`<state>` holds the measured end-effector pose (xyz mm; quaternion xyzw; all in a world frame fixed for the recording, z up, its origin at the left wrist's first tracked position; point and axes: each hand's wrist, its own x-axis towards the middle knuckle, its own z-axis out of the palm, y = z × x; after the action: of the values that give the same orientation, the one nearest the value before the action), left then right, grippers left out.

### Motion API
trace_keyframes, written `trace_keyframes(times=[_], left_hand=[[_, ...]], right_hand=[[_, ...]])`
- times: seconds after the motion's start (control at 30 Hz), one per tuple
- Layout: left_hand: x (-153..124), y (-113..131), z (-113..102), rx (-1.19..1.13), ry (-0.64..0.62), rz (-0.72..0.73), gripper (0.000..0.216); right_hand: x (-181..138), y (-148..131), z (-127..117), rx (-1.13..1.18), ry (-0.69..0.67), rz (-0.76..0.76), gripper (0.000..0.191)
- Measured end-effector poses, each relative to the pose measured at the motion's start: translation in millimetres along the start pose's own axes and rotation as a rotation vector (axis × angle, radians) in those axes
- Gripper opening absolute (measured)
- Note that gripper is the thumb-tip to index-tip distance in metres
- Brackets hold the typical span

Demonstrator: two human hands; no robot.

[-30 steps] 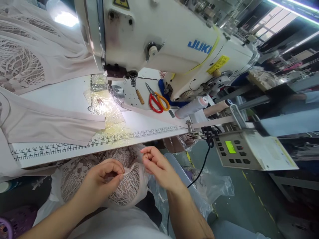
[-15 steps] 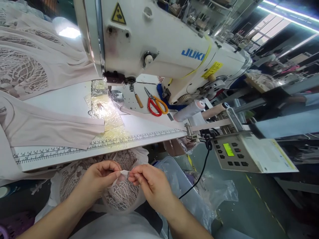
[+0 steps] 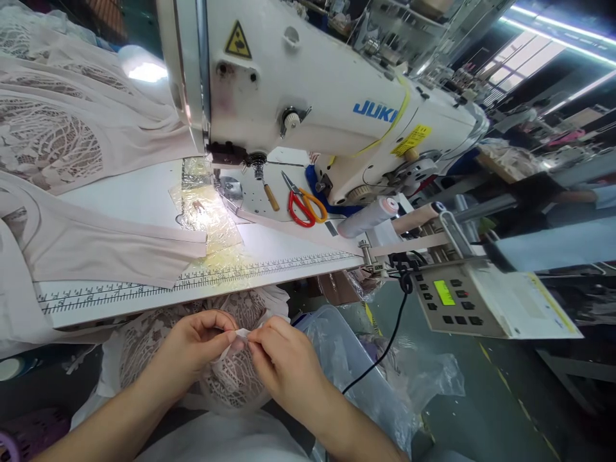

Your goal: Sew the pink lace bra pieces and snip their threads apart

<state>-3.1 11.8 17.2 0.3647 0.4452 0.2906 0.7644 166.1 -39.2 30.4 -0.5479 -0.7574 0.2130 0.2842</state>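
Since a second ago, the right hand (image 3: 286,359) has come in to meet the left hand (image 3: 190,346); they were well apart then, and now their fingertips sit just beside each other. Going from the left, pale lace pieces (image 3: 48,147) lie heaped at the left end of the table (image 3: 129,183), and a smooth fabric wing (image 3: 115,240) reaches over the ruler markings (image 3: 289,260) on its front edge. Below that edge, over the lap, is the lace garment (image 3: 235,382), partly hidden by both hands. The left hand pinches its pale edge (image 3: 242,333) between thumb and forefinger; the right hand nips the same edge close by — whether its curled fingers hold anything more, I cannot tell. I'd expect this garment to be light, limp and soft, with little stiffness of its own. Open lace looks easy to snag or stretch, so the plain edge seems the better hold — a close, gentle fingertip pinch, as smooth cloth may slip. Farther right, scissors (image 3: 299,212) lie behind the table's front edge, and a translucent tub (image 3: 380,398) stands below it.
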Motion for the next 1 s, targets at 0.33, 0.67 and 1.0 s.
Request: trace_keyframes(times=[0.33, 0.67, 1.0], left_hand=[[-0.4, 1.0, 1.0, 0.043, 0.026, 0.037, 0.019], [-2.3, 0.8, 3.5, 0.046, 0.043, 0.025, 0.017], [-1.6, 0.2, 4.1, -0.045, 0.067, -0.004, 0.020]], right_hand=[[-0.1, 0.7, 0.9, -0.009, -0.044, 0.008, 0.022], [1.5, 1.0, 1.9, -0.055, -0.045, -0.010, 0.022], [4.1, -0.3, -4.6, 0.020, -0.030, 0.037, 0.019]])
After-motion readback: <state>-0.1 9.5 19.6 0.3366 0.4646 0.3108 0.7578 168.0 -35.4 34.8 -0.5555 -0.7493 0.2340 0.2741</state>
